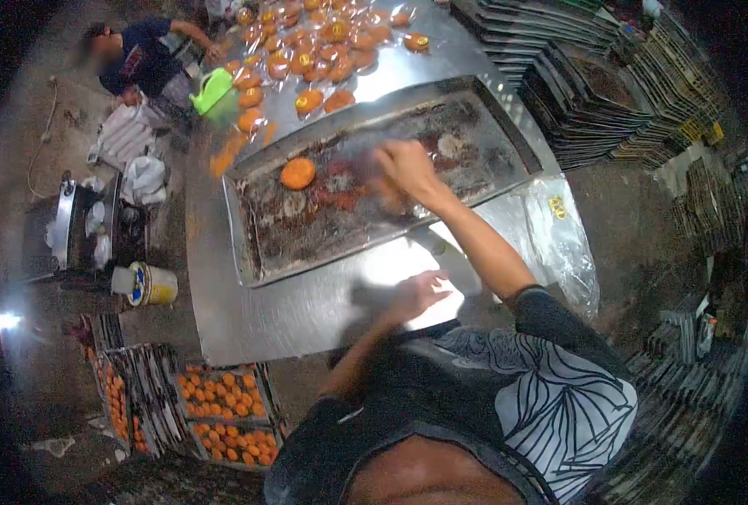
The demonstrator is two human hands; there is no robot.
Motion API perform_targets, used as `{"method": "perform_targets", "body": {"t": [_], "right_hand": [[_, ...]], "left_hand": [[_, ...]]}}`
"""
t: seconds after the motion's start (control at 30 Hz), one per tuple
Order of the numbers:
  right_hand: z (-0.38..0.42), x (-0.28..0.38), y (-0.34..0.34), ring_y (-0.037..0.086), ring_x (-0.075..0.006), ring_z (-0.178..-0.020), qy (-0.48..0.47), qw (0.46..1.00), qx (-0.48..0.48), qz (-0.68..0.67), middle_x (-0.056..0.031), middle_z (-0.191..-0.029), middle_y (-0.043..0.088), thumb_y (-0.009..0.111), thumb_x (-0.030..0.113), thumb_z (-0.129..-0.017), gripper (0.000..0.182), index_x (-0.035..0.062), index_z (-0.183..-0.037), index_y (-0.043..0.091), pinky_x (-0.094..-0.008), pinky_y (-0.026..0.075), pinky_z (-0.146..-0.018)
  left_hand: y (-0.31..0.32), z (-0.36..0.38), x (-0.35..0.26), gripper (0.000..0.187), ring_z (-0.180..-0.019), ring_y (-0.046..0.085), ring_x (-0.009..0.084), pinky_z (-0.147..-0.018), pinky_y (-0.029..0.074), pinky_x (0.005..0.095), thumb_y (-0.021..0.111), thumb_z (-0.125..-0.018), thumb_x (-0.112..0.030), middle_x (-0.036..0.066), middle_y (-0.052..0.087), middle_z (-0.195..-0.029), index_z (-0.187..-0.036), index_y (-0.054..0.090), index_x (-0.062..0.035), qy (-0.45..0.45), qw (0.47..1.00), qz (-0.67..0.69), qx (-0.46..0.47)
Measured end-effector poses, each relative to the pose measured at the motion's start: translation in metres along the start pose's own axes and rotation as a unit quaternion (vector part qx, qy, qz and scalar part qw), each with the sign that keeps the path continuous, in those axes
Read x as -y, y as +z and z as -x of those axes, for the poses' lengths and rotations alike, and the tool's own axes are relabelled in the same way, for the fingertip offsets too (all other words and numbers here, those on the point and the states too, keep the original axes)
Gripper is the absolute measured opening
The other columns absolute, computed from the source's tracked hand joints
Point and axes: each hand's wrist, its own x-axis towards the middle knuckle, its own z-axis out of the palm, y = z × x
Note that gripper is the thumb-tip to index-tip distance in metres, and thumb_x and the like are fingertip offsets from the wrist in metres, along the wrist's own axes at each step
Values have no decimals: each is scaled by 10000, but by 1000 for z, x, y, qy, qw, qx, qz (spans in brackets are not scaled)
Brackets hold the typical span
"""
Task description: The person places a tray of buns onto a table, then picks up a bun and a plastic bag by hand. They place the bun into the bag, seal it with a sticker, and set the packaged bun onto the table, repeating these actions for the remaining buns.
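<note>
A worn metal tray (273,227) with dark stains lies on the shiny metal table (290,324). One round orange-brown bun (298,173) sits in its left part. Over the middle of the tray is my right hand (407,171), its fingers curled and partly blurred; a blurred patch by the fingertips cannot be made out. My left hand (417,296) hovers near the table's front edge, fingers apart, with nothing in it. Many similar buns in clear wrappers (332,55) lie beyond the tray.
Clear plastic bags (559,244) lie at the table's right. A green container (212,91) stands at the left edge, near another person (151,59). Stacked trays (584,101) are at the right, racks of buns (222,396) at lower left, and a bucket (155,284) at left.
</note>
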Motion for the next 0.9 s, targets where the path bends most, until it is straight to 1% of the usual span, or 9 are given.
{"method": "perform_targets", "body": {"t": [0.13,0.2,0.27,0.37,0.4,0.6,0.73,0.8,0.9], "right_hand": [[-11,32,-9,515,-287,-989,-176,957,-232,-1,-197,-1086,509,540,200,-754,409,35,-1123,480,-358,407,-842],[46,-1,4,501,-275,-1015,-91,982,-19,-167,-214,-1159,452,554,165,-745,499,52,-1206,403,-356,401,-863],[134,-26,6,583,-204,-833,245,922,206,-219,-133,-906,600,525,180,-789,307,45,-1064,538,-319,460,-752],[272,-152,90,554,-119,-679,199,796,286,-496,-62,-737,609,535,134,-771,163,13,-847,614,-265,456,-625],[268,-99,45,542,-118,-640,152,900,235,-334,-63,-716,608,548,156,-769,164,34,-852,619,-260,448,-599],[255,-83,-11,471,-124,-512,203,931,140,-271,-86,-571,545,552,265,-801,269,2,-854,574,-276,405,-505],[292,-83,-3,526,-146,-437,204,968,6,-148,-97,-595,580,479,207,-840,246,-5,-965,485,-252,403,-407],[289,-68,-3,543,-152,-469,368,897,13,-243,-97,-616,573,447,105,-826,281,-17,-1078,434,-283,414,-412],[235,-67,-11,554,-161,-533,475,773,147,-394,-108,-723,590,391,93,-817,383,15,-1191,367,-274,448,-417]], "left_hand": [[28,-34,55,296,-824,553,269,-706,456,349,578,-726,-199,154,565,-889,-958,531,-20,202,905,-355,-118],[19,-50,68,219,-735,546,280,-675,446,376,554,-724,-164,142,564,-776,-879,545,-9,1,993,-122,0],[6,-56,105,149,-665,528,272,-616,430,368,502,-737,-108,136,549,-706,-839,551,-12,289,927,-224,-85],[-14,-49,80,155,-700,544,263,-631,435,329,480,-750,-77,129,565,-719,-868,561,-18,274,934,-193,-125],[-15,-49,77,158,-694,552,261,-625,441,318,484,-752,-74,124,571,-722,-878,563,-21,328,892,-244,-195],[25,-70,48,177,-661,549,156,-636,431,280,464,-794,-135,53,595,-827,-874,596,-47,50,976,-196,84],[67,-65,36,212,-732,573,169,-679,466,289,532,-786,-209,80,610,-824,-888,603,-36,-6,979,-197,59],[63,-64,24,238,-777,569,177,-730,458,279,523,-803,-234,104,598,-870,-931,601,-49,-79,997,-4,12],[40,-39,-35,171,-702,559,166,-647,457,263,567,-769,-166,76,593,-803,-869,614,-36,118,963,-14,-244]]}}
